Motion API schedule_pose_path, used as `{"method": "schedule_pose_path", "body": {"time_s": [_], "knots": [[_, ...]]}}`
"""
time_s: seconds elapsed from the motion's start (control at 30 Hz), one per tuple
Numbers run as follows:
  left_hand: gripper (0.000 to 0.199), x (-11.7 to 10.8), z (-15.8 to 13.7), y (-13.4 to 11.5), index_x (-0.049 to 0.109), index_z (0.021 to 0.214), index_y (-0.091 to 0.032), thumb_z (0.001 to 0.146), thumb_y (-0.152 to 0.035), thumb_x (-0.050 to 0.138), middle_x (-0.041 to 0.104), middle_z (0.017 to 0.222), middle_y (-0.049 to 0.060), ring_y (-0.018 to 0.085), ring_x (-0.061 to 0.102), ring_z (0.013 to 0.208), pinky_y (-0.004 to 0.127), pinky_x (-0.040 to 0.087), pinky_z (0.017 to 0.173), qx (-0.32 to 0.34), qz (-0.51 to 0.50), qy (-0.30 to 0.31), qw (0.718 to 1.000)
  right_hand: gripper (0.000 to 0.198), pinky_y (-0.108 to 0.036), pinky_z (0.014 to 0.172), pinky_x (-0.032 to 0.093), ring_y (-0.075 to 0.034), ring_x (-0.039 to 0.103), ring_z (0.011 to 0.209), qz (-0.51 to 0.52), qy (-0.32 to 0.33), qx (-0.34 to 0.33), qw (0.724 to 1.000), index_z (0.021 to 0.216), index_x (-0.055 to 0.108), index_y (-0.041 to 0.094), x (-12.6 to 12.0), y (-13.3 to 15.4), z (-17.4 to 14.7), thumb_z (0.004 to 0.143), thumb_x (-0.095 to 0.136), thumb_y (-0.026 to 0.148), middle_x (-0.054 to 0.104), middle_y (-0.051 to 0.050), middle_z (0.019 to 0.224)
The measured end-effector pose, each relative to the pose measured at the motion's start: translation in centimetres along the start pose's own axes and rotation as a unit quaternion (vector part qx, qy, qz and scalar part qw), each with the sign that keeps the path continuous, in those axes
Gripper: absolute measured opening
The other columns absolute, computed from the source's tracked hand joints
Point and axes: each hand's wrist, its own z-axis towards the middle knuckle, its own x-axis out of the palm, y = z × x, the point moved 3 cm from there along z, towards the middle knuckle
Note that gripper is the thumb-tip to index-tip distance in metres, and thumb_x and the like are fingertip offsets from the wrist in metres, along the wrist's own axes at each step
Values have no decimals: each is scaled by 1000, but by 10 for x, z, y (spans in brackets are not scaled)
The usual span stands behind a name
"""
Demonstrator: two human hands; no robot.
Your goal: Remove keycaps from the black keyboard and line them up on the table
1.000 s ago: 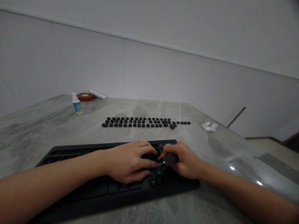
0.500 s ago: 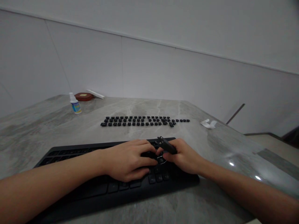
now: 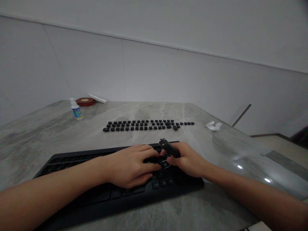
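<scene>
A black keyboard (image 3: pixel 106 205) lies in front of me on the grey marbled table. My left hand (image 3: pixel 132 166) rests palm down across its middle, fingers stretched out and somewhat apart. Its fingertips touch the key area beside a thin wire loop. Fingers of my right hand (image 3: pixel 186 160) are closed around a black keycap puller (image 3: pixel 171 149), tilted above the keyboard's right part. The puller's wire loop is around or against a key (image 3: pixel 165 164); exactly how it sits is too small to tell. My hands hide many keys.
Removed black keycaps (image 3: pixel 127 129) stand in rows behind the keyboard. A white spray bottle (image 3: pixel 77 110), a reddish-brown box (image 3: pixel 85 102) and a white strip (image 3: pixel 97 98) are at the back left. Crumpled white tissue (image 3: pixel 213 126) lies to the right, near the table's edge.
The view has shifted slightly. The puller in my right hand has tilted a little, its top end moving up and left. My left hand has hardly moved.
</scene>
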Motion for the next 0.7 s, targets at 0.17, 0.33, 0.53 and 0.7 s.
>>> {"method": "schedule_pose_path", "body": {"time_s": [0.17, 0.33, 0.53, 0.7], "knots": [[34, -1, 1, 0, 58, 121, -13, 88, -19, 52, 53, 125, 16, 28, 51, 114, 45, 47, 99, -11, -22, -5, 1000, 18, -26, 63, 38, -16, 60, 72, -16, -34, 39, 999, 79, 67, 17, 3, 7, -6, 70, 53, 10, 68, -2, 77], [35, 1, 1, 0, 56, 123, -12, 90, -19, 49, 52, 126, 17, 29, 50, 116, 46, 46, 101, -13, -15, 13, 1000, 18, -26, 64, 39, -17, 60, 72, -20, -23, 41, 999, 80, 67, 16, 2, 6, -6, 70, 54, 10, 68, -2, 78], [40, 1, 3, 0, 52, 128, -12, 89, -19, 49, 52, 128, 16, 29, 48, 121, 47, 44, 104, -19, -25, 19, 999, 15, -26, 65, 40, -15, 59, 70, 6, 18, 18, 1000, 76, 68, 15, -3, -3, 2, 71, 54, 10, 66, -1, 72], [45, 0, 3, -1, 46, 134, -13, 89, -20, 48, 44, 141, 16, 29, 39, 132, 48, 35, 112, -26, -29, 27, 999, 10, -24, 60, 38, -14, 57, 66, -26, 21, 9, 999, 76, 68, 15, -3, -3, 3, 73, 58, 16, 65, -2, 71]]}}
